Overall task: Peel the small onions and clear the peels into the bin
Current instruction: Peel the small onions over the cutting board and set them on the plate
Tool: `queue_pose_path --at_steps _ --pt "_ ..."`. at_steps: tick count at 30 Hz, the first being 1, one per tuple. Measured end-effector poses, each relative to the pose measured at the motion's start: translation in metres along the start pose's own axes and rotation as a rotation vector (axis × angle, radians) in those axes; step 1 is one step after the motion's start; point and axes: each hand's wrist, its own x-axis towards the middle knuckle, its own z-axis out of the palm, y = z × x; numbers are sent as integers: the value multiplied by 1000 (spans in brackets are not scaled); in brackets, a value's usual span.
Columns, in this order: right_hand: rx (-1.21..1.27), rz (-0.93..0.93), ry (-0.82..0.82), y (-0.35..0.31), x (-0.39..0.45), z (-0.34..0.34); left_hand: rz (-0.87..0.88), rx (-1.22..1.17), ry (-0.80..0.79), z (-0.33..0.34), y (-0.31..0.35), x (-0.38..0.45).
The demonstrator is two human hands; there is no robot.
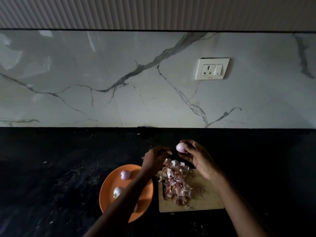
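Partly, forearm [130, 190] hides orange plate [107, 189].

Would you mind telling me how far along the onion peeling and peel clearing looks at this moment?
Well underway. A pile of peels covers the cutting board, and two onions sit on the orange plate. The right hand holds a peeled onion; the left hand pinches something small, probably peel. The peels are still uncleared, and no bin is visible.
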Motion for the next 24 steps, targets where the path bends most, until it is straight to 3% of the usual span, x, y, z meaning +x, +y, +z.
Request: queue_pose_path --at_steps 3,9,14,18,24 --pt "-241 -76 -1 3 -2 -1 52 124 -18 1 1 0" --pt "-654 -227 61 6 0 -5 132 -14 -21 1 11 -5" --pt "-720 -233 45 4 2 -6 175 -74 -16 -2 16 -6" --pt "-724 -238 39 2 0 -4 282 104 19 -6 18 -5" --pt "-691 -251 1 2 -2 -3 363 190 22 -11 9 -3"
